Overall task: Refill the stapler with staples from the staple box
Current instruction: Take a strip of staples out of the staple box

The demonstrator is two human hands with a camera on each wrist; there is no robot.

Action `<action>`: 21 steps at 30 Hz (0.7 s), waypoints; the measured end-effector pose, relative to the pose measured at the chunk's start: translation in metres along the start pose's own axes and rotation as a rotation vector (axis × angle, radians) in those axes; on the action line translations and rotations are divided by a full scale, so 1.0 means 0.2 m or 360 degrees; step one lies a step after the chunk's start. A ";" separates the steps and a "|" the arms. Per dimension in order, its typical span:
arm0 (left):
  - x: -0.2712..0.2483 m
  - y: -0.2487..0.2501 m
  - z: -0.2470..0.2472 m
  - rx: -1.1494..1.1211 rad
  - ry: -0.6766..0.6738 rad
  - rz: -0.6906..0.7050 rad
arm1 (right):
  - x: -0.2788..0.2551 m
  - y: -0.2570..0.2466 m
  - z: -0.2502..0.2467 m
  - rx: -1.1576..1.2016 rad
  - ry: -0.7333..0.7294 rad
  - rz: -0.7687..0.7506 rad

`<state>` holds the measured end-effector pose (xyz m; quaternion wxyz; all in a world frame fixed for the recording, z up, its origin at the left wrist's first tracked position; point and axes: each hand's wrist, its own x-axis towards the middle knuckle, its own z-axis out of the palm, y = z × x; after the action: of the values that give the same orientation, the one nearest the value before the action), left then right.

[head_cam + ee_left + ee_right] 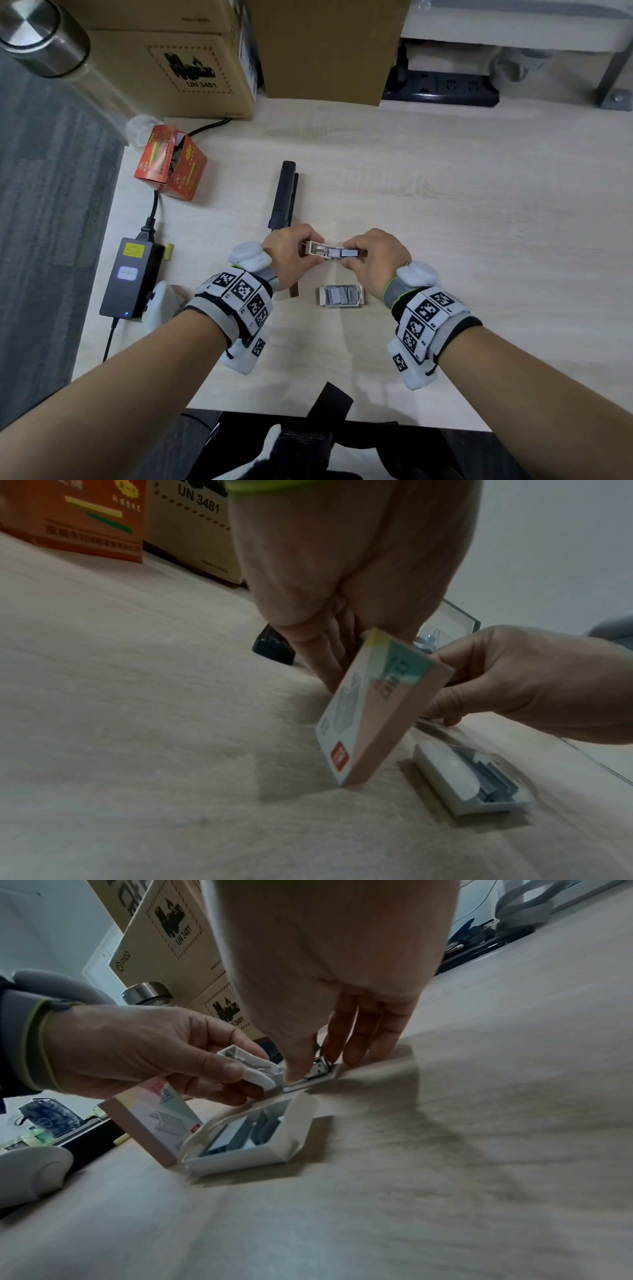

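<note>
Stapler held just above the desk, toward its near edge. Left hand pinches the white plastic lid end, likely keeping the channel exposed. Right hand fingers closed on a grey metal staple strip at the channel — seating it, probably. Staple box, white card tray, lies open just nearer — staples within reach.

The desk is pale wood grain. The stapler is white with a grey metal channel. The staple box is white, its staples grey. Near the desk's left edge stands an orange-red carton. The wristbands bear black-and-white square markers. A pink box has a teal band.
</note>
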<state>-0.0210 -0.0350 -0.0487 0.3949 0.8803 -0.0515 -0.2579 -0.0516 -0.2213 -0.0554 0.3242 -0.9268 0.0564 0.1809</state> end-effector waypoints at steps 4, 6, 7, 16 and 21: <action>0.00 0.01 0.00 0.0011 -0.0002 -0.0017 | 0.00 0.01 0.00 -0.0048 -0.0004 -0.0025; 0.00 0.01 0.00 0.0007 -0.0005 -0.0027 | -0.01 0.03 -0.01 -0.0053 0.0073 -0.0072; 0.00 0.01 0.00 0.0003 -0.0008 -0.0031 | -0.02 0.04 -0.01 -0.0079 0.0114 -0.0112; -0.01 0.02 -0.01 0.0018 -0.0038 -0.0050 | -0.04 0.06 -0.02 -0.0148 0.0206 -0.0319; -0.01 0.02 -0.01 0.0030 -0.0038 -0.0053 | -0.02 0.03 -0.03 -0.0203 0.0044 -0.0270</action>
<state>-0.0207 -0.0359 -0.0439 0.3817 0.8815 -0.0438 -0.2744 -0.0545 -0.2292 -0.0538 0.2778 -0.9494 -0.0294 0.1434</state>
